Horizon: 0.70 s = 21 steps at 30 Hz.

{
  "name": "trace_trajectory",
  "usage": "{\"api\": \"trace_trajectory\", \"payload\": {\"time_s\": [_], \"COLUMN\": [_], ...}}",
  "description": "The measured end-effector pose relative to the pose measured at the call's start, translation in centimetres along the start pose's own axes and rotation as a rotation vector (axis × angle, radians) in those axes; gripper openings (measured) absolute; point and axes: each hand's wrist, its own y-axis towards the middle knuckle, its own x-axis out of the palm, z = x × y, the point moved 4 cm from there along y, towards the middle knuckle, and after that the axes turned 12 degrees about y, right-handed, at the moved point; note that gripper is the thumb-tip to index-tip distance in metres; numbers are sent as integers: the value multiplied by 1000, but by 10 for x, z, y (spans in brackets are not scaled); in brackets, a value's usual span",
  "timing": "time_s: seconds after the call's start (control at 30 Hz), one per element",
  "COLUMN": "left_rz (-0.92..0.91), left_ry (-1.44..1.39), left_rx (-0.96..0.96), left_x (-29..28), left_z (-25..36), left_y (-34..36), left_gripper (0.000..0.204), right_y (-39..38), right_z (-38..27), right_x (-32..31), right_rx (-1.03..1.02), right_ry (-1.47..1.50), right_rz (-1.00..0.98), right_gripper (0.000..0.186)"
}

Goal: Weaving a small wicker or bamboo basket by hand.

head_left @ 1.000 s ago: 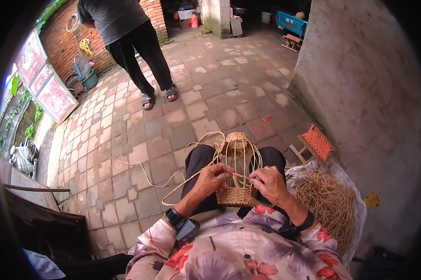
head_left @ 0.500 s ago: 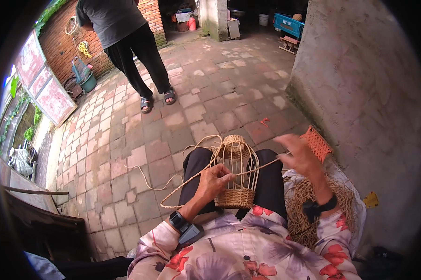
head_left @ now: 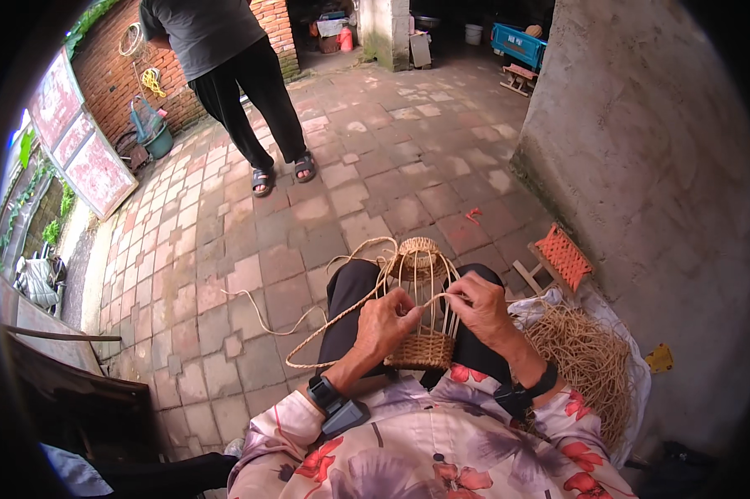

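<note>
The half-woven basket (head_left: 421, 352) stood between the person's dark-trousered knees, its dense woven band nearest the body and its bare stakes (head_left: 419, 289) running away to a narrower woven end. Both hands were over its open middle, just beyond the band: the left hand (head_left: 386, 323) at its left side, the right hand (head_left: 480, 306) at its right and slightly farther out. A thin strand (head_left: 435, 298) stretched across the stakes between them, pinched between thumb and fingers at each end. Both forearms came up from below and angled inward, backs of the hands upward, fingers curled. A braided cord (head_left: 329, 328) looped out left of the basket. Right of the right forearm, a heap of fibre strands (head_left: 579, 353) lay on a white sack (head_left: 642, 374).
</note>
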Motion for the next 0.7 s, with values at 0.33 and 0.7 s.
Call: {"api": "trace_trajectory", "payload": {"time_s": [0.33,0.7], "left_rz": [-26,67], "left_ry": [121,-159], "left_rx": [253,173], "left_x": [-13,-10], "left_z": [14,7], "left_y": [26,13], "left_gripper": [57,48], "right_y": [14,-9], "right_z": [1,-23], "right_x": [40,38], "right_rx": [-192,-181], "right_ry": [-310,-388], "right_rz": [23,3], "right_gripper": [14,17]}}
